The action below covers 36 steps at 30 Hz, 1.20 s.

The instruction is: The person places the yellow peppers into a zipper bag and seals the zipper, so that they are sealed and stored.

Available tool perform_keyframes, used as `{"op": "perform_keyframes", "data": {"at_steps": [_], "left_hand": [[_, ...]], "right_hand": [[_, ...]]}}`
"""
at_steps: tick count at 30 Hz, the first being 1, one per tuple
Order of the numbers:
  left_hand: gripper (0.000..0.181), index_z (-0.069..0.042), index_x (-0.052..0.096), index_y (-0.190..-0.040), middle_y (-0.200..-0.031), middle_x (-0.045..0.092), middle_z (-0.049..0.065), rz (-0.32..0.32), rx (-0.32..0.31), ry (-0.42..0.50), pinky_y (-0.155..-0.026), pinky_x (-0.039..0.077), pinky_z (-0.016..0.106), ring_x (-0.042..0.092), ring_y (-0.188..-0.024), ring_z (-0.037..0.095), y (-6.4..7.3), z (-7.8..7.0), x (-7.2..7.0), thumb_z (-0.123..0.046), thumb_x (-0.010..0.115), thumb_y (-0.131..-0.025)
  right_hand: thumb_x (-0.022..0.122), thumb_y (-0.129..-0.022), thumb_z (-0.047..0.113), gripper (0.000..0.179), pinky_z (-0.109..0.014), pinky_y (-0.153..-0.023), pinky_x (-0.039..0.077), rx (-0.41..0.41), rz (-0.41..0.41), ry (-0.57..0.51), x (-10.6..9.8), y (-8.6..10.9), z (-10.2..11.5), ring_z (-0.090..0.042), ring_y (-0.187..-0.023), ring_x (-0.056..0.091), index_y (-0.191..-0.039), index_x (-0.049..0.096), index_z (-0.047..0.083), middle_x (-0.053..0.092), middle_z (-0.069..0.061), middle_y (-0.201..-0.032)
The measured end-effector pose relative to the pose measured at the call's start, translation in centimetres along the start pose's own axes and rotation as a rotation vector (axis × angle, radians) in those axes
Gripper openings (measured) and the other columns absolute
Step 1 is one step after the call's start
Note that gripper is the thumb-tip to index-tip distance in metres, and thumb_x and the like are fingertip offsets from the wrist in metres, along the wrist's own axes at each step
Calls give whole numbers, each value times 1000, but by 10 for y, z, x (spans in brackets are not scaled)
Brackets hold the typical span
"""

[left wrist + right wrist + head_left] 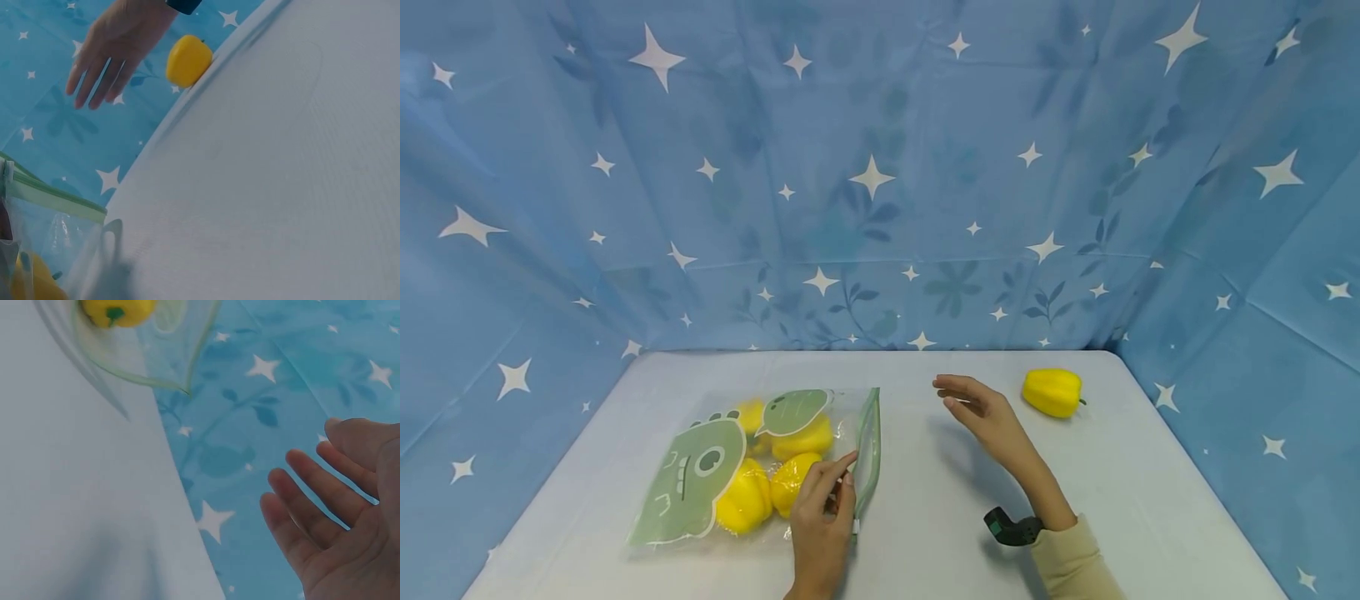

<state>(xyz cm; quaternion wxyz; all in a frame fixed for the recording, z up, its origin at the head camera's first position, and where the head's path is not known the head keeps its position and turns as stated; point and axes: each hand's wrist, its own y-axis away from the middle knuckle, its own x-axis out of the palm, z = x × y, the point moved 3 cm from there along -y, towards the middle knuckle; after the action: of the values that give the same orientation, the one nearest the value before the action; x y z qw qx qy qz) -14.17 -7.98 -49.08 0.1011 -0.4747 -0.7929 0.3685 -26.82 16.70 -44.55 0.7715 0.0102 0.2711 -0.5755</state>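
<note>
A clear zip bag (681,492) with a green dinosaur print lies on the left of the table, its green-edged mouth facing right. Several yellow bell peppers (745,500) are inside it. My left hand (822,521) pinches the bag near its mouth, thumb and forefinger close together at the edge. Over the table's middle, my right hand (981,412) hovers with relaxed fingers and holds nothing; the right wrist view shows its bare palm (350,556). One loose yellow bell pepper (1052,392) rests at the back right, beyond the right hand.
The white table (940,550) has blue star-patterned curtains (872,225) behind it and at both sides. A black wrist device (1013,528) sits on the right wrist, by a beige sleeve (1075,562).
</note>
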Motion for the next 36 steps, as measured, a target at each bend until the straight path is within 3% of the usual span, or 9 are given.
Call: {"op": "perform_keyframes", "data": {"at_steps": [4,8,14,16,21,25,28,32,36], "left_hand": [[47,-22,76,-121,-94,65,-5,-9,17,-13,-57,45,11,54,-74,4,1,-1,1,12,74,-88],[43,-22,76,-121,-94,65,-5,8,-18,-14,-58,45,11,54,-75,3,3,0,1,9,72,-91],[43,-20,77,-119,-94,65,-6,-3,18,-23,-57,45,11,54,-73,3,4,-1,0,10,73,-89],[40,-18,77,-119,-95,65,-7,6,-4,-23,-58,45,11,54,-74,3,5,-1,-1,9,73,-90],[38,-20,77,-120,-95,64,-8,36,-77,-31,-59,45,11,54,-77,0,5,0,-2,6,72,-93],[39,-20,77,-120,-93,63,-7,34,-55,-38,-58,45,11,54,-76,1,5,2,-1,7,72,-92],[39,-19,77,-119,-92,64,-6,28,-26,-34,-58,45,11,54,-74,1,5,3,0,9,72,-91],[39,-20,77,-120,-93,64,-6,24,-18,-23,-58,45,11,54,-75,1,4,2,2,8,72,-92],[42,-21,76,-121,-93,64,-7,10,17,-22,-58,45,12,54,-74,3,2,0,2,8,72,-91]], "right_hand": [[61,-107,26,40,-11,-103,48,18,-67,-12,-17,3,-7,-30,-134,60,-146,58,15,63,-8,-146],[60,-107,28,45,-4,-101,43,37,-127,-5,-34,5,-14,-32,-137,57,-150,53,15,59,-10,-151],[61,-107,20,49,-4,-104,42,20,-279,24,-55,10,-19,-36,-140,53,-152,49,7,54,-17,-154],[62,-106,19,50,-5,-107,41,23,-337,45,-63,12,-19,-35,-142,51,-152,49,6,53,-16,-155],[64,-105,14,52,-21,-119,39,59,-480,96,-80,16,-24,-32,-146,47,-154,48,7,50,-14,-158],[64,-104,15,56,-42,-125,34,121,-578,125,-90,20,-33,-29,-151,42,-156,45,9,46,-11,-162],[63,-105,18,59,-48,-128,29,170,-636,146,-96,24,-40,-30,-154,37,-159,41,10,40,-10,-166],[61,-107,24,65,-54,-129,25,246,-664,179,-104,30,-49,-32,-159,27,-164,32,13,29,-11,-172],[59,-107,29,73,-59,-128,23,358,-624,190,-109,34,-61,-39,-160,22,-167,21,15,19,-13,-175]]}}
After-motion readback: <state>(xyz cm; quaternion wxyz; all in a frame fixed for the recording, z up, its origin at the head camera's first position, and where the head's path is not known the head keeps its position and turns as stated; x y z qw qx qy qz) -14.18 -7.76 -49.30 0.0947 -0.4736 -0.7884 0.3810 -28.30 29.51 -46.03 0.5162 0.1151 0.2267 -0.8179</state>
